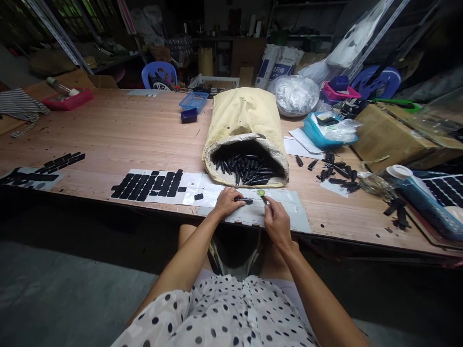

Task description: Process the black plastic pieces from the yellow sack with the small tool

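My left hand [228, 202] grips a small, glossy black elongated piece [247, 200], laid flat just above a pale grey board [294, 212] at the table's front edge. In my right hand [278, 220] is a small tool with a round yellow-green head [261, 193] and a dark shaft, its head raised near the black piece. Straight ahead lies a cream sack [246, 111], its mouth facing me and full of similar black pieces [249, 168]. Left of my hands, black rounded pads [133, 187] sit in rows on white sheets [193, 185].
Loose black pieces [340, 171] are scattered on the right, near a turquoise basket [318, 137] and a cardboard box [401, 132]. More black pads [60, 163] lie far left. A blue basket [193, 100] and a red tray [68, 100] stand farther back on the wooden table [108, 130].
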`<move>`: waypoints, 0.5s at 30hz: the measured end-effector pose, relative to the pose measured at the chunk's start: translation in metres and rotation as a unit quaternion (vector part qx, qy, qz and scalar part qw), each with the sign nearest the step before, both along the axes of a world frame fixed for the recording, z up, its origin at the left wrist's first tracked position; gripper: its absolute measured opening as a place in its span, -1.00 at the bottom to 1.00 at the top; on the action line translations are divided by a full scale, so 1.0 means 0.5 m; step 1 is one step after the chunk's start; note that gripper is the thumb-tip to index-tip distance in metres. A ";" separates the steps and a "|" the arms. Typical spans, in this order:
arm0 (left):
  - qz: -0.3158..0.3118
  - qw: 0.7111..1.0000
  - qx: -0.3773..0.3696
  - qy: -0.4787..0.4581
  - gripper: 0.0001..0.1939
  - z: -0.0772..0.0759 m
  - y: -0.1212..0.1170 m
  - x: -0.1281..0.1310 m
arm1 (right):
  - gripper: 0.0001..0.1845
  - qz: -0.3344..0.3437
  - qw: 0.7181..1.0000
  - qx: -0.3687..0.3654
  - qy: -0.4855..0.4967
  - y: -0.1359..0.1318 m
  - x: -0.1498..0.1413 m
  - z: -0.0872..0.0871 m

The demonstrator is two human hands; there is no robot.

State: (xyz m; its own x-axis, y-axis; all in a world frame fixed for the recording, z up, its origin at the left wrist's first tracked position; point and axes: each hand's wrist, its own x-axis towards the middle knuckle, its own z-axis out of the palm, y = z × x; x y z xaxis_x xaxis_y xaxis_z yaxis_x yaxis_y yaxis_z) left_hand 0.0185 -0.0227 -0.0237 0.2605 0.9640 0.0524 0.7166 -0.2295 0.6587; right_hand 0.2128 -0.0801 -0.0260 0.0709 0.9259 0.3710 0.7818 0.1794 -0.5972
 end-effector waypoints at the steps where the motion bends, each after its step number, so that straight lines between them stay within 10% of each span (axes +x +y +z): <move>1: 0.001 1.000 0.002 0.002 -0.85 0.000 0.000 0.000 | -0.56 -0.018 1.000 -0.001 -0.014 0.012 0.011 0.004; 15: -0.008 1.000 0.008 0.018 -0.85 0.000 0.002 -0.010 | -0.63 -0.183 0.953 -0.069 -0.233 0.114 0.059 -0.010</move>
